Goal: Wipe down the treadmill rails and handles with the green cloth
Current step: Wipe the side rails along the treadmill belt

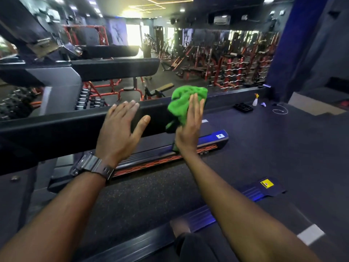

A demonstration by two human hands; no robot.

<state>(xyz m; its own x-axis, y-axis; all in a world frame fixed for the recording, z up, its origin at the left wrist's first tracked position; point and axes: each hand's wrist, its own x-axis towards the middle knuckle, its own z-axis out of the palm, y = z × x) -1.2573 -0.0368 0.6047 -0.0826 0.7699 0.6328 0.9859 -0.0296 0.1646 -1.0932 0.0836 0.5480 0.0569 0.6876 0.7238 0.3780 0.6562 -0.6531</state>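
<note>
Left hand (120, 127) lies flat, fingers spread, on the long black treadmill rail (56, 127), gripping nothing. Right hand (188, 125), fingers straight and together, presses the bunched green cloth (184, 103) against that rail's far end, palm flat, not clenched; part of the cloth hides behind the palm. Below runs the treadmill belt (143, 195), with a side strip (170, 157) whose orange lettering is too blurred to read. Dark wristwatch (92, 165) on the left wrist. Yellow warning label (266, 184), print unreadable. Small spray bottle (255, 100) stands far off on the floor.
</note>
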